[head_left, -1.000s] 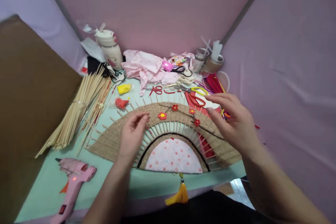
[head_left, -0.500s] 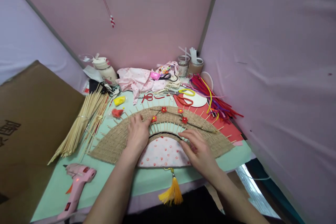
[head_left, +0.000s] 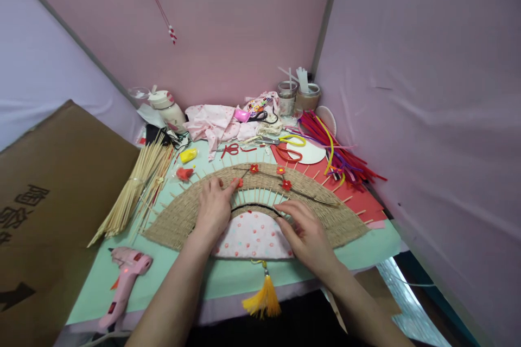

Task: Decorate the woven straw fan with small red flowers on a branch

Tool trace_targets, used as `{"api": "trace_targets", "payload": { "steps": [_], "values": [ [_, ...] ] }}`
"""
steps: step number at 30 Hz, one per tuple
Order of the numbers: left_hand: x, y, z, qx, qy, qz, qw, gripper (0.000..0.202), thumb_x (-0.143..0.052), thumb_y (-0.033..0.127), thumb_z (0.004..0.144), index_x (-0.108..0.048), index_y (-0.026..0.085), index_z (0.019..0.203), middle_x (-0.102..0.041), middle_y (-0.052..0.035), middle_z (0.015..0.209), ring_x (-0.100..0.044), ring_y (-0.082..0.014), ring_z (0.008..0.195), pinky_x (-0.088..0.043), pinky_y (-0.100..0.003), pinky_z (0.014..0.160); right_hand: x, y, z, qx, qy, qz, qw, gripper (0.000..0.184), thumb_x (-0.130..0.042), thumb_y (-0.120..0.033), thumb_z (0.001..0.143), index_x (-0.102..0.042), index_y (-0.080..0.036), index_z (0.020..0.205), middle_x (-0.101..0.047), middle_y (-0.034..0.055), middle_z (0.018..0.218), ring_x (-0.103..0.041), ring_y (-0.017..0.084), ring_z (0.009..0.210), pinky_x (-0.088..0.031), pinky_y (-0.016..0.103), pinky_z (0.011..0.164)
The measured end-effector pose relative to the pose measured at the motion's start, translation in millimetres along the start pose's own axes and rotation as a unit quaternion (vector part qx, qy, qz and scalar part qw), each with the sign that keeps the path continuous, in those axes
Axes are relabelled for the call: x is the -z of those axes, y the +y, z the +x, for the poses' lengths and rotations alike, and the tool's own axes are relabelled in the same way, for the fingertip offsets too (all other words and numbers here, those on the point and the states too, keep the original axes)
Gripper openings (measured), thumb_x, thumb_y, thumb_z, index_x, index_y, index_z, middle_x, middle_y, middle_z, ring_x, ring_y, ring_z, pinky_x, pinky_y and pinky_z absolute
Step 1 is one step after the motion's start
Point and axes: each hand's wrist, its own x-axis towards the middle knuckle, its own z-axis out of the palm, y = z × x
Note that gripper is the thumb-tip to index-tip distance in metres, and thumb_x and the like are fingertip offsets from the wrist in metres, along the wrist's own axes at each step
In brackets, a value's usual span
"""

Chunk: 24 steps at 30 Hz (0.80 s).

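Note:
A woven straw fan [head_left: 179, 222] with thin wooden ribs lies spread on the table. Red flowers [head_left: 287, 185] and a thin brown twig [head_left: 313, 196] decorate its band. My left hand [head_left: 214, 206] rests flat on the fan's left side, its index fingertip at a red flower. Along the top of the pink-dotted fabric [head_left: 253, 236] at the fan's base curves a black cord [head_left: 253, 205]. My right hand [head_left: 305, 230] has thumb and index finger around the cord's right end; the exact contact is hard to see. From the base hangs a yellow tassel [head_left: 262, 295].
A pink glue gun [head_left: 126, 276] lies front left, beside a cardboard box [head_left: 61, 200]. Bamboo sticks [head_left: 126, 195] are bundled at the left. Behind the fan are scissors [head_left: 291, 141], crumpled fabric [head_left: 211, 122], a bottle [head_left: 167, 111], jars [head_left: 307, 98] and pipe cleaners [head_left: 345, 157].
The camera view has shifted slightly. The left index finger now lies over the red flower at its tip, which showed more before. My right hand stays in the same place on the fan.

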Motion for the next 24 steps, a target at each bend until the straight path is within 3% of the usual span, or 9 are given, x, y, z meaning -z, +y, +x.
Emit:
{"api": "trace_targets", "payload": {
  "steps": [4, 7, 8, 10, 12, 14, 18, 24],
  "values": [
    [6.2, -3.5, 1.1, 0.002, 0.049, -0.052, 0.997, 0.045, -0.04, 0.019, 0.092, -0.059, 0.034, 0.13, -0.049, -0.0111, 0.106, -0.046, -0.0268, 0.1, -0.042, -0.044, 0.089, 2.3, -1.7, -1.4, 0.001, 0.003, 0.012, 1.0, 0.02, -0.054, -0.022, 0.091, -0.065, -0.021, 0.107, -0.066, 0.0083, 0.104, -0.061, 0.021, 0.1, -0.05, 0.035, 0.087],
    [17.1, -4.4, 7.8, 0.047, 0.185, -0.163, 0.968, 0.041, -0.045, 0.023, 0.09, -0.062, 0.022, 0.126, -0.056, -0.012, 0.101, -0.05, -0.0255, 0.099, -0.042, -0.043, 0.092, -2.1, -6.3, -1.9, -0.002, -0.002, 0.03, 1.0, 0.019, -0.053, -0.021, 0.091, -0.066, -0.021, 0.107, -0.066, 0.0086, 0.103, -0.062, 0.02, 0.099, -0.05, 0.035, 0.086],
    [20.4, -2.8, 11.5, 0.074, 0.234, -0.224, 0.943, 0.038, -0.047, 0.025, 0.089, -0.065, 0.018, 0.121, -0.059, -0.0113, 0.098, -0.052, -0.0241, 0.097, -0.043, -0.042, 0.092, -5.9, -9.4, -1.6, -0.002, -0.01, 0.038, 0.999, 0.019, -0.053, -0.021, 0.092, -0.066, -0.021, 0.106, -0.066, 0.0086, 0.103, -0.062, 0.02, 0.099, -0.05, 0.035, 0.087],
    [24.6, 2.9, 20.7, 0.131, 0.308, -0.37, 0.867, 0.032, -0.053, 0.032, 0.086, -0.069, 0.014, 0.107, -0.065, -0.0082, 0.091, -0.058, -0.0203, 0.088, -0.046, -0.037, 0.088, -17.1, -18.3, -1.0, 0.008, -0.037, 0.055, 0.998, 0.02, -0.054, -0.02, 0.091, -0.066, -0.021, 0.107, -0.067, 0.0085, 0.103, -0.061, 0.02, 0.101, -0.05, 0.035, 0.088],
    [25.4, 8.7, 31.1, 0.169, 0.336, -0.496, 0.783, 0.029, -0.059, 0.035, 0.081, -0.069, 0.013, 0.095, -0.068, -0.0061, 0.086, -0.061, -0.0172, 0.081, -0.049, -0.032, 0.081, -30.7, -29.8, -1.1, 0.031, -0.076, 0.072, 0.994, 0.02, -0.056, -0.019, 0.089, -0.066, -0.021, 0.107, -0.067, 0.0081, 0.104, -0.061, 0.02, 0.102, -0.049, 0.035, 0.09],
    [25.0, 9.1, 40.7, 0.175, 0.346, -0.548, 0.741, 0.027, -0.064, 0.036, 0.075, -0.069, 0.013, 0.086, -0.069, -0.0044, 0.08, -0.061, -0.0153, 0.075, -0.049, -0.029, 0.078, -42.7, -40.7, -2.4, 0.054, -0.113, 0.087, 0.988, 0.02, -0.058, -0.018, 0.088, -0.066, -0.021, 0.107, -0.067, 0.0074, 0.103, -0.061, 0.019, 0.101, -0.048, 0.035, 0.09],
    [32.6, -15.9, 51.3, 0.17, 0.375, -0.523, 0.746, 0.024, -0.065, 0.035, 0.072, -0.07, 0.013, 0.081, -0.068, -0.0021, 0.075, -0.06, -0.0133, 0.072, -0.05, -0.027, 0.077, -51.5, -50.9, -6.1, 0.065, -0.145, 0.088, 0.983, 0.019, -0.057, -0.018, 0.089, -0.067, -0.02, 0.105, -0.068, 0.0069, 0.1, -0.061, 0.019, 0.098, -0.047, 0.034, 0.088],
    [58.3, -59.2, 42.2, 0.219, 0.356, -0.531, 0.737, 0.029, -0.064, 0.03, 0.071, -0.073, 0.017, 0.095, -0.071, -0.0033, 0.087, -0.063, -0.0144, 0.074, -0.054, -0.026, 0.067, -45.6, -49.9, -4.3, 0.047, -0.169, 0.07, 0.982, 0.016, -0.054, -0.02, 0.092, -0.068, -0.019, 0.101, -0.069, 0.0073, 0.096, -0.062, 0.018, 0.095, -0.047, 0.032, 0.086]
  ]
}}
